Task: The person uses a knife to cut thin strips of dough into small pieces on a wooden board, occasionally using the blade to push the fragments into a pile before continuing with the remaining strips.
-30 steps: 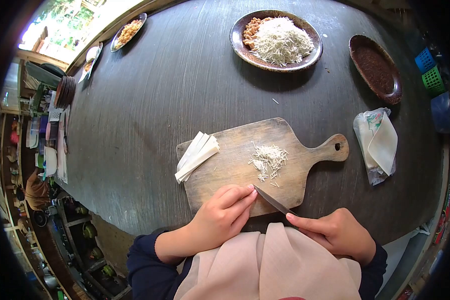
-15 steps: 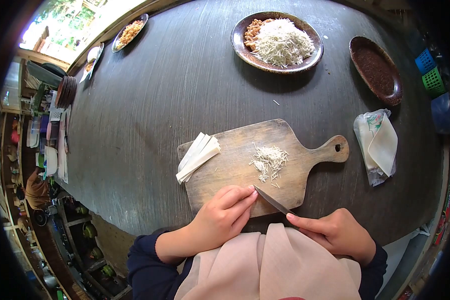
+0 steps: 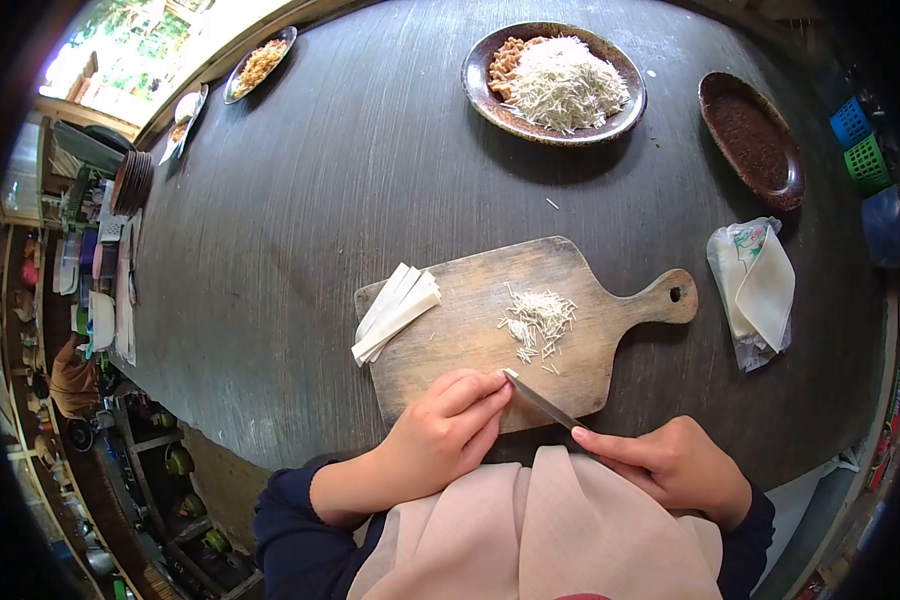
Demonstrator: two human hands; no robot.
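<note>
My right hand [image 3: 675, 462] grips the handle of a small knife [image 3: 542, 401], its blade pointing up and left across the near edge of a wooden cutting board [image 3: 475, 285]. The fingers of my left hand [image 3: 455, 420] are pinched together on the board, pressing a strip of white wrapper [image 3: 511, 373]; only its small end shows beside the knife tip. Beyond the blade lies a loose pile of thin white shreds [image 3: 538, 318]. Flat white wrapper strips [image 3: 400, 310] are stacked at the board's left edge.
At the far side stands a brown plate [image 3: 630, 112] heaped with white shreds and brown pieces. A dark oval dish [image 3: 755, 140] and a plastic packet of folded wrappers [image 3: 755, 292] lie to the right. Two small dishes, including an oval plate [image 3: 260, 66], sit far left.
A small white strip end now shows at my left fingertips beside the blade. The knife tip and left fingertips have shifted slightly; the rest looks the same.
</note>
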